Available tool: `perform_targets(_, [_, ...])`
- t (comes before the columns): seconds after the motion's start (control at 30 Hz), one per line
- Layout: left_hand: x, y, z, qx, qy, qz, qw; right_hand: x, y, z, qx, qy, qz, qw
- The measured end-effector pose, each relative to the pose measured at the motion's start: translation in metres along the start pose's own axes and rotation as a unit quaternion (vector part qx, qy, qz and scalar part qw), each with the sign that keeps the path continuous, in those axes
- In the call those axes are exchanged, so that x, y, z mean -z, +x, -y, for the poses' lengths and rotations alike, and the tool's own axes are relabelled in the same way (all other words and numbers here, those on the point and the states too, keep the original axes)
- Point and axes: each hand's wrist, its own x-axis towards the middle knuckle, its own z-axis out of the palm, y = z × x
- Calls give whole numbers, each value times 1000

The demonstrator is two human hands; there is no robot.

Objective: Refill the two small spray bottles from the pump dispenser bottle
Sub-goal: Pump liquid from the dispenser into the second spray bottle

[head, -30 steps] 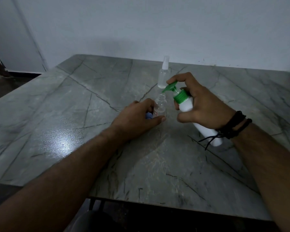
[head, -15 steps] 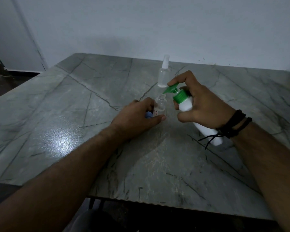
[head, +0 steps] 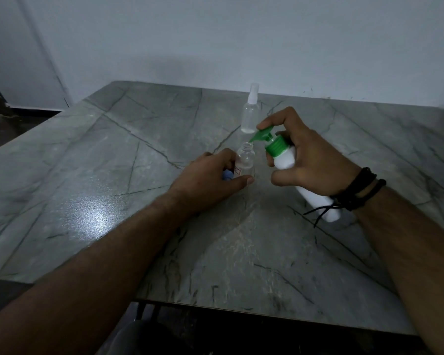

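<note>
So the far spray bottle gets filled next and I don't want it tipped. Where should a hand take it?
Take the far spray bottle around its clear body, below the white spray cap. It stands upright and alone on the table, with its left side free; the right hand and pump bottle crowd its right, so probably come in from the left.

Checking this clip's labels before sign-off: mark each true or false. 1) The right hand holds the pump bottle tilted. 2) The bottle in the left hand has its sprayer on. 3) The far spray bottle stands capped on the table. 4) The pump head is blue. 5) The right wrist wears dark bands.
1) True: the right hand grips the tilted pump bottle.
2) False: the open bottle held by the left hand has a bare neck.
3) True: the far bottle stands capped on the table.
4) False: the pump head is green.
5) True: dark bands circle that wrist.
</note>
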Motion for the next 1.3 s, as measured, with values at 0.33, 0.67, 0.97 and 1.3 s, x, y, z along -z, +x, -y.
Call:
perform_targets(0.33, [0,-1,0,-6,-7,-2,1000,1,1,0,-5,9,4,1000])
perform_targets(0.67, [0,0,1,-8,1,-4,1000,1,1,-2,4,8,-1,1000])
perform_targets(0.97, [0,-1,0,-12,-3,-4,1000,1,1,-3,3,18,-1,1000])
perform_targets(1.3, [-1,0,1,-6,-2,-1,1000,2,1,-1,1,15,6,1000])
